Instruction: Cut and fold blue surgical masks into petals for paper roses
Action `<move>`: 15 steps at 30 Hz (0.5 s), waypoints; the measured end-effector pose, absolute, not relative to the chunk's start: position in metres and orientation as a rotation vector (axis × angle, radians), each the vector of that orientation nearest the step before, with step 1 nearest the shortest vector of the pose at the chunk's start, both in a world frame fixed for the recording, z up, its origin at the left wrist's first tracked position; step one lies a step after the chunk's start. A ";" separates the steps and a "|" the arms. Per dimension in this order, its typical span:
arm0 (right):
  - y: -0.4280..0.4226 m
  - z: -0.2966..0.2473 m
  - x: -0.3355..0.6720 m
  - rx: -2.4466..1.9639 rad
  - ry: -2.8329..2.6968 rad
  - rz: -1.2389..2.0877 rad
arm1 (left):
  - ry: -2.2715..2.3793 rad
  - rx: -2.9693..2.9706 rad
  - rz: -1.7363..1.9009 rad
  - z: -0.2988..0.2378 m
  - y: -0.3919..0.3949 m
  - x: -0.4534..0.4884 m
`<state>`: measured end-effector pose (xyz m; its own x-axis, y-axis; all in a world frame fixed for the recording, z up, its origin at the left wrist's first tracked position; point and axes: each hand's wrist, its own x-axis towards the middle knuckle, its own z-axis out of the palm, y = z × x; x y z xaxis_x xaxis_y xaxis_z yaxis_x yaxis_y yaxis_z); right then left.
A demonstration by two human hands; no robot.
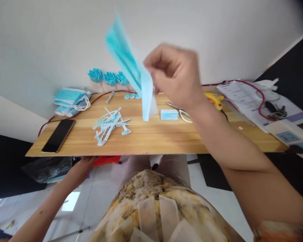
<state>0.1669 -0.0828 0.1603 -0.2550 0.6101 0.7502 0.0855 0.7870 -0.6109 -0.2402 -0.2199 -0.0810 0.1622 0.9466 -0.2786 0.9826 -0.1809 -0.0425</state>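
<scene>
The right hand (178, 72) pinches a blue mask sheet (126, 57) by its edge above the desk (166, 143), a light grip likely best for keeping it uncrumpled, while the left hand (87, 163) dips below the front, its hold impossible to tell.

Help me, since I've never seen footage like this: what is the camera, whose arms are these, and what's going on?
There's no machine here. The single picture comes from a camera on a person's head, looking forward and down, so both arms are that person's own. The right hand holds up a folded blue sheet. The left hand is mostly hidden below the table's front edge, so I can't tell what it holds. On the table lie a phone, scraps, masks, scissors and a yellow glue gun.
</scene>
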 end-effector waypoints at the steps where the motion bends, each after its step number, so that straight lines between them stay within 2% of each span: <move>1: -0.072 0.143 0.169 -0.627 -1.858 0.519 | 1.879 2.329 -0.392 -0.073 -0.225 -0.241; 4: -0.042 0.094 0.171 -1.074 -2.155 0.266 | 1.884 2.509 -0.291 -0.054 -0.243 -0.244; 6: -0.035 0.070 0.167 -1.248 -2.367 0.132 | 1.923 2.692 -0.082 -0.044 -0.255 -0.243; 8: -0.041 0.053 0.155 -1.153 -2.497 0.101 | 1.930 2.879 0.198 -0.035 -0.263 -0.239; 11: -0.059 0.031 0.128 -0.769 -2.694 0.247 | 1.860 3.046 0.548 -0.019 -0.267 -0.227; 15: -0.058 -0.002 0.094 -0.831 -2.820 0.373 | 1.749 3.045 0.852 0.007 -0.279 -0.220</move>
<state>0.0941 -0.0578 -0.0022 -0.8282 0.5517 0.0986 0.5071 0.8126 -0.2871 -0.2203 -0.2788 0.0066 0.4519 0.6643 0.5954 0.8784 -0.4479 -0.1669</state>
